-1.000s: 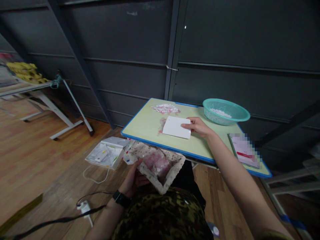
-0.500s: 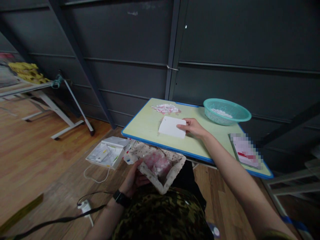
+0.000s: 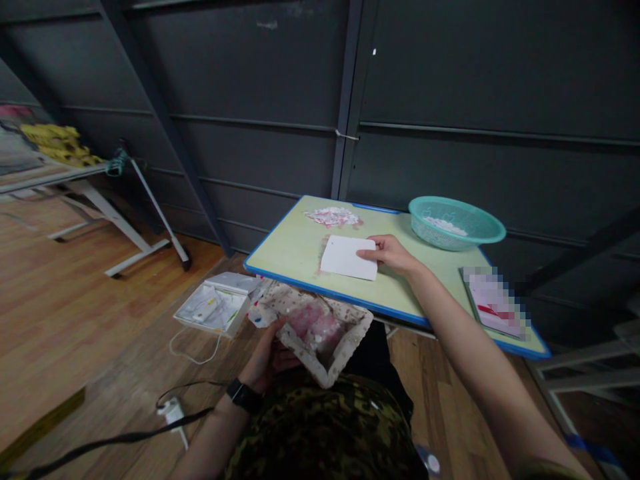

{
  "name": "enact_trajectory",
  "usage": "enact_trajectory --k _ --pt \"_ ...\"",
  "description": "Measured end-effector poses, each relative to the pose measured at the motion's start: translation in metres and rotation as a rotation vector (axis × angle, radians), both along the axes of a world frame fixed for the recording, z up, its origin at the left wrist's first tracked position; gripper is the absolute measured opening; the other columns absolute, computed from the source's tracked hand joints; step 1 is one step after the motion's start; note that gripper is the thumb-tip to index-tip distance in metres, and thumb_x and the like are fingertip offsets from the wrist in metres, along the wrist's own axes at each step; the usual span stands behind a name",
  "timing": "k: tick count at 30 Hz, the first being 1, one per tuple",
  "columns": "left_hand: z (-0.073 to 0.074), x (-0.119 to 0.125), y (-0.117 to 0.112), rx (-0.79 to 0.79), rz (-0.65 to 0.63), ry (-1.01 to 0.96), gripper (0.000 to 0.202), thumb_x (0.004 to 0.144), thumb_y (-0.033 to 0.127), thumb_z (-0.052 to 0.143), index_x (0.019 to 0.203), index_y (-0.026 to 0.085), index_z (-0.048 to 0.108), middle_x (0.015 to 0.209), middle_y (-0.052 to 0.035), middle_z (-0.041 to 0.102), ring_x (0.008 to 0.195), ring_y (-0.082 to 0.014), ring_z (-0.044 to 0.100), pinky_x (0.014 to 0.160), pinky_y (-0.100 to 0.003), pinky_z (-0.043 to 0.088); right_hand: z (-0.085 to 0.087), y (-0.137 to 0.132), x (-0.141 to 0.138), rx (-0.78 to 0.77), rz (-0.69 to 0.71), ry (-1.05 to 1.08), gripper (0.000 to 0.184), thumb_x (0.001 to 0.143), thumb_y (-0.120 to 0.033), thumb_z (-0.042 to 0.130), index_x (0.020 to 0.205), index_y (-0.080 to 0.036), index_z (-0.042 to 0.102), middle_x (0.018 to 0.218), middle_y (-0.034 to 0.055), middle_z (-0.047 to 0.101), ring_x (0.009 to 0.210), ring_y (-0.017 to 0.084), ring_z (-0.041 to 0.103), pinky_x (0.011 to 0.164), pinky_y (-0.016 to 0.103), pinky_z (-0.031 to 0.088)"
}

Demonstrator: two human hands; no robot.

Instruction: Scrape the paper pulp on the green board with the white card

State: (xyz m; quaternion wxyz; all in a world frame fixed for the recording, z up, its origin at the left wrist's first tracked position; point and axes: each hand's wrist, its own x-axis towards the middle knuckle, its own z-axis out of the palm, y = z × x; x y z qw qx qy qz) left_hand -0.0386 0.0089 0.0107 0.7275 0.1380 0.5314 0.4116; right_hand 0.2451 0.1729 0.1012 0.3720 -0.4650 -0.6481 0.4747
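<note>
My right hand (image 3: 391,255) grips the right edge of a flat white card (image 3: 347,257) that lies on the green table (image 3: 300,243) with a blue rim. A pile of pink and white scraps (image 3: 333,217) sits just beyond the card. Below the table's near edge, my left hand (image 3: 267,360) holds a patterned cloth tray (image 3: 345,343) on my lap. Pink and white scraps (image 3: 313,328) fill the tray. A dark watch is on my left wrist.
A teal mesh basket (image 3: 455,223) with white bits stands at the table's far right. A booklet (image 3: 490,303) lies near the right edge. On the wooden floor to the left are an open white box (image 3: 215,303), a cable and a plug (image 3: 170,412). A folding stand (image 3: 130,220) is far left.
My right hand slid the white card left across the table, then slightly back right. My left hand and the cloth tray stayed in place.
</note>
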Motion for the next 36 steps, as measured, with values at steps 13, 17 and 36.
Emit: enact_trajectory --k 13,17,36 --pt "-0.002 0.0 0.001 -0.01 0.001 -0.032 0.031 0.085 0.044 0.055 0.075 0.016 0.064 0.064 -0.006 0.071 0.057 -0.0198 0.068 0.062 -0.033 0.058 0.002 -0.003 0.002 -0.015 0.025 0.02 0.04 0.055 -0.046 0.079 0.071 -0.014 0.063 0.059 -0.0002 0.058 0.053 0.01 0.047 0.048 0.024 0.029" --pt "0.0 0.0 0.001 -0.014 0.012 -0.021 0.032 0.085 0.044 0.056 0.074 0.015 0.064 0.064 -0.006 0.072 0.058 -0.0204 0.068 0.064 -0.034 0.058 0.002 -0.003 0.004 -0.051 0.088 -0.001 0.038 0.056 -0.044 0.08 0.072 -0.014 0.064 0.06 0.0004 0.059 0.053 0.01 0.047 0.048 0.024 0.03" --pt "-0.004 -0.002 0.002 -0.003 -0.004 -0.033 0.031 0.084 0.044 0.057 0.077 0.015 0.065 0.067 -0.0079 0.072 0.058 -0.0213 0.069 0.06 -0.034 0.06 0.0 -0.002 0.003 -0.028 0.011 0.023 0.038 0.056 -0.042 0.081 0.071 -0.012 0.062 0.058 -0.0013 0.057 0.052 0.009 0.048 0.046 0.022 0.031"
